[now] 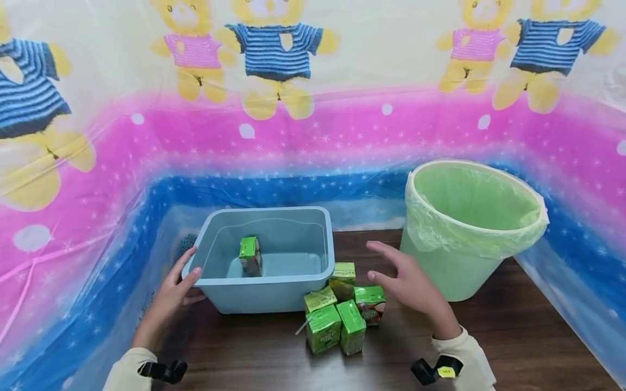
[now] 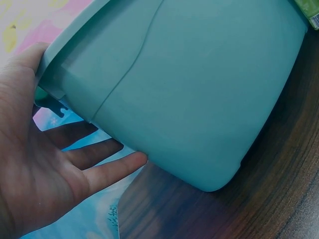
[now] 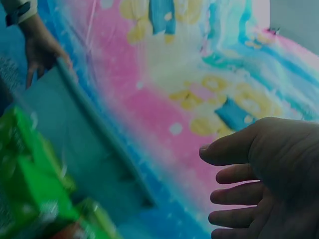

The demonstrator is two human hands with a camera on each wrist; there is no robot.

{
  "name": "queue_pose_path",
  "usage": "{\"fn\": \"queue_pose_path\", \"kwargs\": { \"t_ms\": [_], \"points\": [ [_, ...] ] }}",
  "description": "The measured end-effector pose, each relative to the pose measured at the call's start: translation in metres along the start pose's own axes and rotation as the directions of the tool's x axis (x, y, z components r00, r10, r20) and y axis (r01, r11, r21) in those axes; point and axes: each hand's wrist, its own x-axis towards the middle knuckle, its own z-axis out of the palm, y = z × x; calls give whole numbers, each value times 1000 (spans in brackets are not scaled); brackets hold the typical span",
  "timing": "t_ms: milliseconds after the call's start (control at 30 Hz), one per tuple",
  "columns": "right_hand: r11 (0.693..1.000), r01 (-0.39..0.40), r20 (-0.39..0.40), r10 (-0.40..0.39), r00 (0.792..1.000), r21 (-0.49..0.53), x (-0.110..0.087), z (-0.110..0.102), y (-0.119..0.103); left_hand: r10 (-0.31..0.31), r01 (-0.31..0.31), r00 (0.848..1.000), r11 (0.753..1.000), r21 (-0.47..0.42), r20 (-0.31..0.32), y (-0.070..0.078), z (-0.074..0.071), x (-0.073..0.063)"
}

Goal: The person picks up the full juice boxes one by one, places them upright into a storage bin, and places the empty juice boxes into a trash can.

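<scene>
My left hand [image 1: 168, 296] holds the front left corner of a blue-grey plastic tub [image 1: 259, 296]. In the left wrist view its thumb is at the rim, with spread fingers [image 2: 117, 172] along the outer wall. Inside the tub stands one green juice box [image 1: 250, 255]. My right hand [image 1: 411, 285] hovers with nothing in it, fingers extended and thumb apart, just right of several green juice boxes [image 1: 324, 328]. These cluster against the tub's front right corner; a straw sticks out at one. The right wrist view shows blurred green cartons [image 3: 30, 184] at lower left.
A light green bin [image 1: 440, 271] with a clear plastic liner stands at the right, close behind my right hand. The dark wood table [image 1: 244, 353] meets a bear-patterned plastic sheet [image 1: 352, 136] at the back and sides.
</scene>
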Motion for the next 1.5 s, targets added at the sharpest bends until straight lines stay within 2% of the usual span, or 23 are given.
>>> {"fn": "queue_pose_path", "kwargs": {
  "t_ms": [233,367,433,533,633,733,833,967,1133,1500],
  "points": [
    [995,-99,-12,99,995,-30,-25,16,52,-6,6,1000,1000,-6,12,-2,2,-3],
    [984,-173,-4,173,985,-32,-39,28,79,-9,9,1000,1000,-5,8,-3,3,-5],
    [976,-216,10,216,976,9,-45,32,88,-15,15,1000,1000,-5,10,-3,2,-5],
    [958,-260,40,257,965,122,-52,37,99,-23,24,1000,1000,-7,8,-3,2,-6],
    [932,-271,85,258,962,240,-55,40,106,-28,28,1000,1000,-10,6,-3,3,-6],
    [919,-271,121,246,962,288,-57,45,110,-25,25,1000,1000,-18,4,-3,4,-6],
    [927,-256,131,228,965,276,-58,52,114,-20,20,1000,999,-26,2,-4,5,-6],
    [936,-235,100,216,971,263,-60,61,118,-21,21,1000,999,-24,3,-4,5,-6],
    [929,-239,56,233,971,284,-60,65,120,-15,15,1000,1000,-28,7,-4,4,-3],
    [921,-212,36,212,977,327,-54,65,120,-9,9,1000,1000,-28,4,1,1,-1]
  ]
}}
